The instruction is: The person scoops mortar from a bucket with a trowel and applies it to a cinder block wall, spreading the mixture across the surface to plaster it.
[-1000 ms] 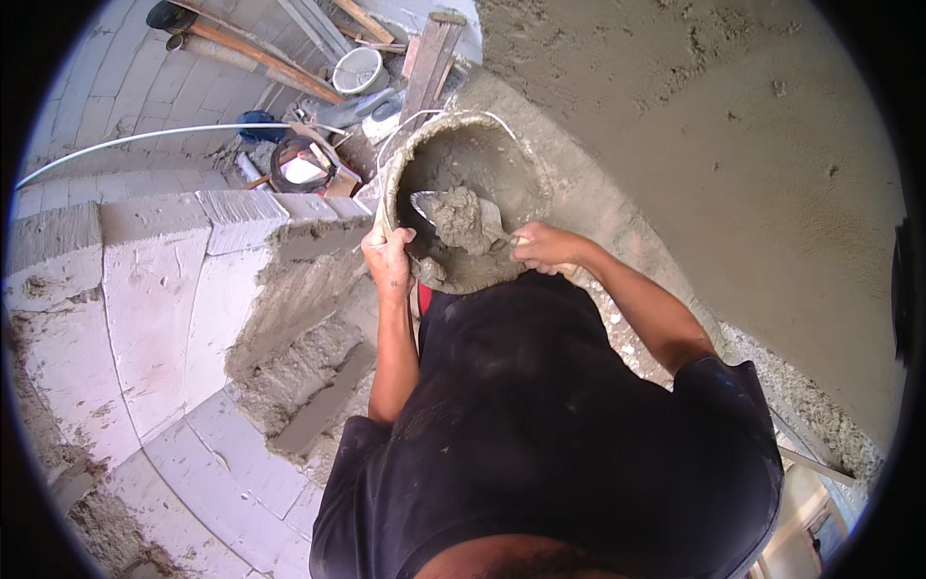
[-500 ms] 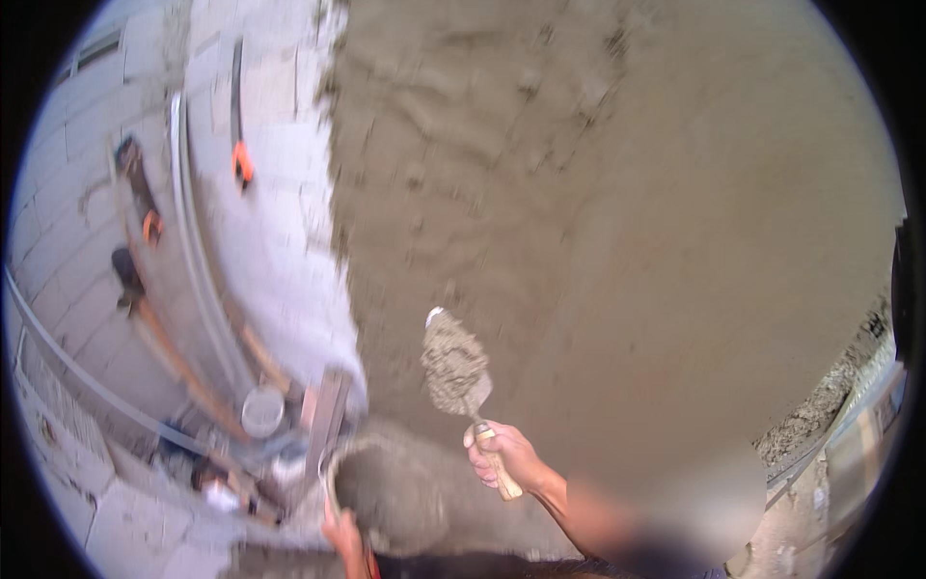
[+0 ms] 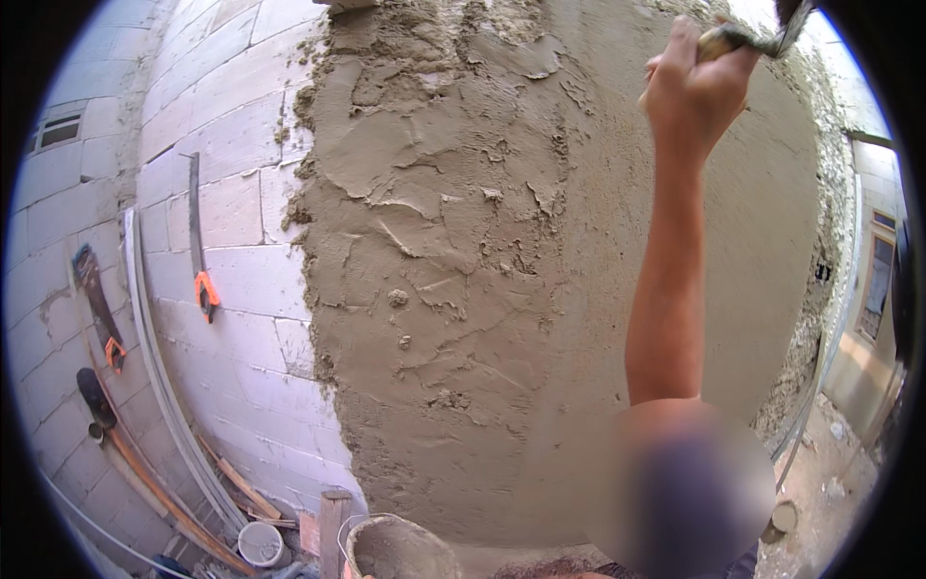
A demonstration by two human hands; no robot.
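My right hand [image 3: 696, 92] is raised high at the upper right, its fingers wrapped round the wooden handle of a trowel [image 3: 729, 41]. The trowel's metal neck and part of its blade reach the top edge, and the rest is cut off. Behind the arm stands a block wall coated in wet grey mortar [image 3: 434, 251], rough and ridged on the left, smoother on the right. Low in the middle, a mortar-smeared bucket [image 3: 400, 550] with a wire handle holds grey mortar. My left hand is out of the picture.
Bare white blocks [image 3: 241, 280] border the mortar on the left, where an orange-handled saw [image 3: 200, 241] hangs. Long metal profiles [image 3: 159, 357], a black-headed long-handled tool [image 3: 96, 396] and a small white bucket [image 3: 262, 545] stand further left. A wooden post [image 3: 334, 521] rises beside the mortar bucket.
My right hand has swung the trowel from low in front of the wall up to the upper right. My left hand has left the bucket's rim and the view. The view has tilted upward.
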